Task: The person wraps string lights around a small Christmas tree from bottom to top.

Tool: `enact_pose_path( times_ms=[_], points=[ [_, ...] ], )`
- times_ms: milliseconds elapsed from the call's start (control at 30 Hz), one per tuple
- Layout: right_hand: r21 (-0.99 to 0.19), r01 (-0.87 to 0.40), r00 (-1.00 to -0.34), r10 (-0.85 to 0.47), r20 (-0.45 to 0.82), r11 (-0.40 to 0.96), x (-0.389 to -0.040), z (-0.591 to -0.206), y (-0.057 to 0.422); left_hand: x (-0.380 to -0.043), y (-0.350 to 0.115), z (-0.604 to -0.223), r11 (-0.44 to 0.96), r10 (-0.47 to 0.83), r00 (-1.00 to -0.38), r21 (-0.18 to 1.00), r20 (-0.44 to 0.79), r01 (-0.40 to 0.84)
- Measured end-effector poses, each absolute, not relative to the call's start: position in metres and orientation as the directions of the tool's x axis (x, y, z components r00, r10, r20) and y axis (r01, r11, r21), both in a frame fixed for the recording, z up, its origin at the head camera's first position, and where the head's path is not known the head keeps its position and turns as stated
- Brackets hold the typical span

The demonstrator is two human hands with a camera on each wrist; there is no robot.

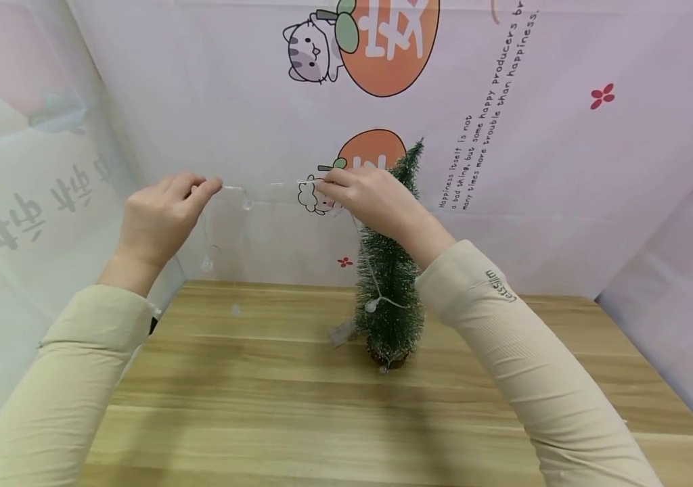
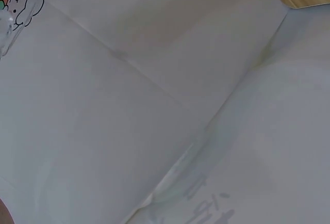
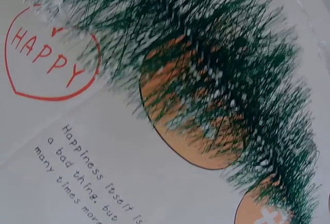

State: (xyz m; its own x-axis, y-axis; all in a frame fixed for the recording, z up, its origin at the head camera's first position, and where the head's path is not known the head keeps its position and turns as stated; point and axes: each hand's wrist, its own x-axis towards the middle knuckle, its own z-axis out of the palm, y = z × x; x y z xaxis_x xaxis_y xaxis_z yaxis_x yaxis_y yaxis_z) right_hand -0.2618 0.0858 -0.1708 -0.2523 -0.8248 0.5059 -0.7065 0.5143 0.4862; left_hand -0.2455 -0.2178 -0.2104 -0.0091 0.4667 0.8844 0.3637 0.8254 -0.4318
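Note:
In the head view a thin clear wire of string lights [image 1: 233,187] stretches between the two raised hands. The left hand [image 1: 160,213] pinches it between thumb and fingers. Toward the centre the right hand [image 1: 373,199] pinches another stretch, in front of the upper part of a small green Christmas tree [image 1: 390,291]. One clear bulb [image 1: 247,203] hangs between the hands, others below the left hand. From the right hand the wire runs down across the tree, with a bulb [image 1: 371,306] at its front. Frosted needles of the tree [image 3: 221,74] fill much of the right wrist view.
The tree stands upright on a wooden table [image 1: 249,406]. A small pale box [image 1: 342,333] lies beside its base. A printed cloth backdrop [image 1: 249,122] with oranges, cartoon animals and lettering rises behind, and more cloth [image 1: 17,270] hangs at the left.

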Motion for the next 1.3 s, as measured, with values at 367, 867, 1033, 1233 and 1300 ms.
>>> enact_pose_path(
  times_ms=[367, 867, 1033, 1233, 1300],
  points=[
    [0.525, -0.684, -0.163, -0.808, 0.566, 0.506, -0.264, -0.163, 0.083, -0.247, -0.213, -0.21, 0.818, 0.476, 0.004, -0.444, 0.88, 0.366],
    [0.497, -0.678, -0.29, -0.818, 0.497, 0.542, -0.256, -0.157, 0.071, -0.246, -0.212, -0.207, 0.81, 0.478, -0.025, -0.43, 0.878, 0.399],
    [0.479, -0.678, -0.295, -0.803, 0.518, 0.558, -0.254, -0.152, 0.067, -0.245, -0.214, -0.208, 0.809, 0.5, -0.04, -0.45, 0.865, 0.379],
    [0.619, -0.59, -0.314, -0.854, 0.415, 0.518, -0.255, -0.15, 0.069, -0.244, -0.218, -0.208, 0.805, 0.537, -0.102, -0.473, 0.837, 0.359],
    [0.629, -0.59, -0.32, -0.862, 0.394, 0.506, -0.256, -0.15, 0.071, -0.245, -0.219, -0.209, 0.806, 0.531, -0.104, -0.464, 0.841, 0.368]
  ],
)
